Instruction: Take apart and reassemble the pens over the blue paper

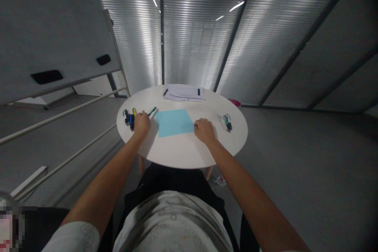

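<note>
A sheet of light blue paper [175, 123] lies flat on the round white table [180, 155]. To its left, my left hand [142, 123] is closed, palm down, with a green pen [152, 111] sticking out from its thumb side toward the paper. Several pens and markers [130, 120], dark, blue and yellow, lie just beyond that hand's outer side, partly covered by it. My right hand [204, 129] has its fingers curled at the right edge of the blue paper, the thumb side touching it; the fingertips are mostly hidden.
At the table's far side lies a stack of printed papers [184, 93] with a dark pen [165, 92] on it. Several small items [226, 122], green, black and whitish, lie at the right. A whiteboard on a frame [59, 39] stands left; a blind-covered glass wall [189, 35] is behind.
</note>
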Available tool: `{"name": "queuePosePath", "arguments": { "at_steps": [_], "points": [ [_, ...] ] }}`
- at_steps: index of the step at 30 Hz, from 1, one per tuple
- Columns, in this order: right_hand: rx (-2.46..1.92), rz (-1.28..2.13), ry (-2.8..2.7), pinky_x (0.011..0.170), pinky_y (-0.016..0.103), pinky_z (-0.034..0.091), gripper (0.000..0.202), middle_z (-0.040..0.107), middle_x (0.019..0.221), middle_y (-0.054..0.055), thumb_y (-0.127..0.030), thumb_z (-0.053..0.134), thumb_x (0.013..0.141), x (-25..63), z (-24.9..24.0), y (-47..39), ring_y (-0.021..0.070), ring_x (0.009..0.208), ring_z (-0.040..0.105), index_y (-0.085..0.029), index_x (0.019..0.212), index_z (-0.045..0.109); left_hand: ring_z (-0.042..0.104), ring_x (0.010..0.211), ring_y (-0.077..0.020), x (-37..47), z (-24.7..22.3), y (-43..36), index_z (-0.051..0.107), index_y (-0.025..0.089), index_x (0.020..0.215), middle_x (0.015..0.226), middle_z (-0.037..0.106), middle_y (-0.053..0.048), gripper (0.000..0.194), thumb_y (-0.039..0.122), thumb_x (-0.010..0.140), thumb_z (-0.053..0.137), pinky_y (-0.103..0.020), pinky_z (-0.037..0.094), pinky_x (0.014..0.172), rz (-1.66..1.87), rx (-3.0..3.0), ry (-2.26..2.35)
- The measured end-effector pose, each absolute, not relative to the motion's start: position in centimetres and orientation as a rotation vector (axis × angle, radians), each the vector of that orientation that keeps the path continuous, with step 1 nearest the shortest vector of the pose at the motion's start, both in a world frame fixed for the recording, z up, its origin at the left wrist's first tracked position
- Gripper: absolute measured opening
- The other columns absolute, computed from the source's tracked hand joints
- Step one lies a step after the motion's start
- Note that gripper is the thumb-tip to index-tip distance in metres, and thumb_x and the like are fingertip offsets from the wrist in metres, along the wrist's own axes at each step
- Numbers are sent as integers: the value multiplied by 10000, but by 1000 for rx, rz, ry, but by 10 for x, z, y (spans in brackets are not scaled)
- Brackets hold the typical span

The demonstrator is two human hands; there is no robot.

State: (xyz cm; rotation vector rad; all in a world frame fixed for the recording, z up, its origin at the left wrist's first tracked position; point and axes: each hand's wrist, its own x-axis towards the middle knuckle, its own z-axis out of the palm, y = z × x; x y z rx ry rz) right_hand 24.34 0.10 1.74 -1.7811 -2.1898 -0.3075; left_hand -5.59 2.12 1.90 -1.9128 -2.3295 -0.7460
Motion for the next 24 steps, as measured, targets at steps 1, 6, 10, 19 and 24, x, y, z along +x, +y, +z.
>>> {"name": "queuePosePath", "arguments": {
  "at_steps": [1, 6, 10, 19, 24],
  "points": [
    [-1774, -284, -2170, 833, 329, 365, 248, 669, 1004, 98, -200, 430, 923, 244, 17, 1, 227, 991, 546, -185, 906, 677, 544, 1131, -282, -55, 20, 22, 676, 93, 1136, 1162, 636, -191, 437, 220, 910, 323, -387, 358, 1027, -807, -1922, -2301],
    [-1646, -20, -1944, 831, 300, 406, 213, 688, 982, 60, -172, 481, 845, 248, 11, 14, 199, 952, 577, -201, 943, 668, 610, 1026, -215, -42, 27, 20, 696, 173, 1103, 1089, 705, -84, 382, 285, 934, 373, -364, 345, 1068, -1193, -2057, -2200],
    [-1454, 419, -1624, 663, 257, 443, 219, 678, 790, 7, -254, 472, 816, 244, 16, 34, 155, 716, 594, -208, 940, 647, 627, 1009, -203, -24, 34, 17, 722, 191, 1056, 1067, 729, -53, 316, 305, 905, 468, -376, 350, 1061, -1491, -2233, -2081],
    [-1019, 1269, -1011, 333, 203, 192, 348, 543, 465, -36, -495, 516, 795, 212, 33, 34, 71, 308, 359, -169, 875, 606, 630, 773, -191, 0, 23, 20, 756, 143, 881, 798, 720, -72, 288, 370, 801, 599, -301, 467, 754, -2089, -2442, -1908],
    [-967, 1247, -1099, 316, 190, 188, 255, 563, 479, -47, -428, 624, 733, 211, 21, 22, 66, 309, 385, -194, 823, 576, 537, 604, -137, 5, 7, 16, 756, 147, 891, 608, 614, -9, 298, 386, 779, 618, -260, 405, 619, -2173, -2428, -1955]
  ]
}}
